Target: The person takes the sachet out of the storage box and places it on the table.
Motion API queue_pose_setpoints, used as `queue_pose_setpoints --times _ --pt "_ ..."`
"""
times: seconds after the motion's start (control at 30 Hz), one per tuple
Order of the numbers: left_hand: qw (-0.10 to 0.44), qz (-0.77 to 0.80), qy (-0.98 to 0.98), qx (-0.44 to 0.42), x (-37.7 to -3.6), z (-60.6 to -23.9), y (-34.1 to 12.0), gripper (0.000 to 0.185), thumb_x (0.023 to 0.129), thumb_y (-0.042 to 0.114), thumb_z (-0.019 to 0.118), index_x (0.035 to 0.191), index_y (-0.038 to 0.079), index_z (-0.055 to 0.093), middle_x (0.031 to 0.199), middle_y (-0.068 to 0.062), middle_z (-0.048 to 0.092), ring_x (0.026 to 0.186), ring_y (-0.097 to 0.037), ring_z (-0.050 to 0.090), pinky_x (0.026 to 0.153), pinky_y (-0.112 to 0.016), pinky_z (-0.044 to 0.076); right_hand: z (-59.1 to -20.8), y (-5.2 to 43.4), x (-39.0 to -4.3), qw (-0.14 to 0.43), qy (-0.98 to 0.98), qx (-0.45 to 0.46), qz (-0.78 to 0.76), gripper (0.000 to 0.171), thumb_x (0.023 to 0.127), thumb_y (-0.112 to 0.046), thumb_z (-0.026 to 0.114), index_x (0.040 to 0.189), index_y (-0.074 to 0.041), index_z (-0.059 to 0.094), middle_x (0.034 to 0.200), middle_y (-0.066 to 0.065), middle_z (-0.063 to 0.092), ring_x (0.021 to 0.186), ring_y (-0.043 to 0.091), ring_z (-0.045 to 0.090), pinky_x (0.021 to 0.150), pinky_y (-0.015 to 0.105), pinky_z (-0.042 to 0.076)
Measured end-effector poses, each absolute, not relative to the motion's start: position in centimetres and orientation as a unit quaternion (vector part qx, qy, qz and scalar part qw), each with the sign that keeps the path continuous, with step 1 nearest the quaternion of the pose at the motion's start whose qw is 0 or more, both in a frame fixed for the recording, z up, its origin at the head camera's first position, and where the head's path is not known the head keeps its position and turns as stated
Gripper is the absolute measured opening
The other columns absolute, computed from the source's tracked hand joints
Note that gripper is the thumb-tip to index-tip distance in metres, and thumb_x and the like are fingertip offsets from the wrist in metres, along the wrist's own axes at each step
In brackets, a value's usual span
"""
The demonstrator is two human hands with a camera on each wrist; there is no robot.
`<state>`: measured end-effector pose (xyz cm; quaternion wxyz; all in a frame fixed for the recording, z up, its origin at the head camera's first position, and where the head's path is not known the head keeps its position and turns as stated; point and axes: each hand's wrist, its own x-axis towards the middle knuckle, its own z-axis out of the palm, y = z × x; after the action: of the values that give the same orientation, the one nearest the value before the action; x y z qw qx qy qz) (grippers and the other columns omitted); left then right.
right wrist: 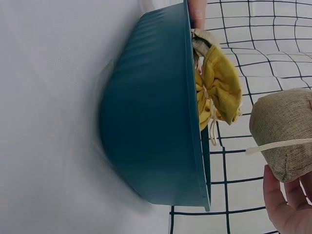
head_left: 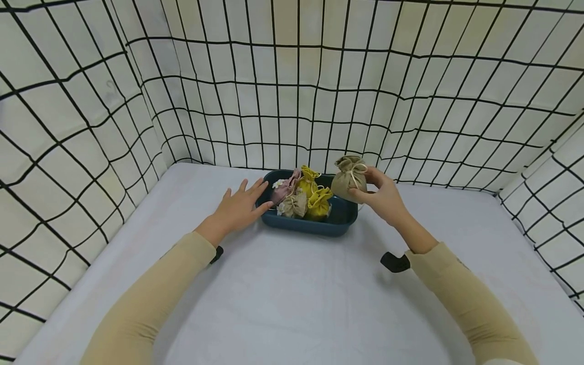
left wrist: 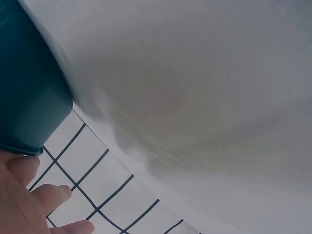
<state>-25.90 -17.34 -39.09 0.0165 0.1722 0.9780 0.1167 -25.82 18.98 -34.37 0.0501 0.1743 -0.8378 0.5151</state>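
A dark teal plastic basin (head_left: 310,226) stands on the white surface, holding several small drawstring pouches. Inside are a pink pouch (head_left: 284,188), a beige pouch (head_left: 294,205) and two yellow pouches, the nearer yellow pouch (head_left: 319,204) showing beside the beige one. My left hand (head_left: 239,205) rests on the basin's left rim, fingers straight and spread. Above the basin's right end, my right hand (head_left: 385,196) grips a tan drawstring pouch (head_left: 349,181) between thumb and fingers. In the right wrist view that tan pouch (right wrist: 283,127) hangs apart from the rim, its pale cord loose.
Black grid netting (head_left: 296,101) over white cloth walls encloses the back and both sides. White cloth (head_left: 292,299) covers the tabletop. A black wrist device (head_left: 395,262) juts out beneath the right sleeve.
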Motion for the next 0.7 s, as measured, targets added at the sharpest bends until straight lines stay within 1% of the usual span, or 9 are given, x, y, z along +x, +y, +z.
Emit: queue_pose_setpoints --times 0.17,0.27,0.5,0.7 --pt "0.009 0.105 0.980 0.169 -26.0 -39.2 -17.3 0.076 0.108 0.056 0.039 0.166 0.011 0.018 0.170 -0.007 0.017 0.153 -0.045 0.012 0.114 -0.074 0.013 -34.0 19.1 -25.2 0.049 -0.835 0.175 0.519 0.047 0.095 -0.012 0.072 0.136 0.003 0.055 0.128 0.018 0.061 0.121 0.024 0.055 0.101 0.038 0.044" --pt "0.009 0.101 0.981 0.164 -25.9 -39.2 -17.3 0.077 0.108 0.056 0.039 0.166 0.010 0.017 0.170 -0.007 0.017 0.153 -0.045 0.012 0.114 -0.073 0.014 -33.8 19.3 -24.9 0.049 -0.834 0.179 0.520 0.045 0.095 -0.013 0.071 0.134 0.004 0.056 0.126 0.018 0.061 0.118 0.022 0.054 0.098 0.036 0.045" --pt "0.015 0.101 0.981 0.163 -25.9 -39.2 -17.2 0.077 0.108 0.055 0.039 0.166 0.010 0.016 0.170 -0.007 0.017 0.154 -0.044 0.009 0.115 -0.073 0.013 -33.8 20.1 -24.6 0.044 -0.833 0.181 0.521 0.042 0.094 -0.011 0.071 0.130 0.005 0.056 0.125 0.017 0.061 0.117 0.021 0.054 0.093 0.030 0.046" --pt "0.015 0.104 0.980 0.168 -25.9 -39.0 -17.2 0.077 0.108 0.055 0.039 0.166 0.010 0.017 0.170 -0.008 0.017 0.153 -0.045 0.011 0.114 -0.074 0.013 -33.8 20.8 -24.3 0.043 -0.834 0.180 0.519 0.041 0.095 -0.010 0.070 0.129 0.006 0.055 0.123 0.017 0.061 0.117 0.020 0.055 0.092 0.026 0.046"
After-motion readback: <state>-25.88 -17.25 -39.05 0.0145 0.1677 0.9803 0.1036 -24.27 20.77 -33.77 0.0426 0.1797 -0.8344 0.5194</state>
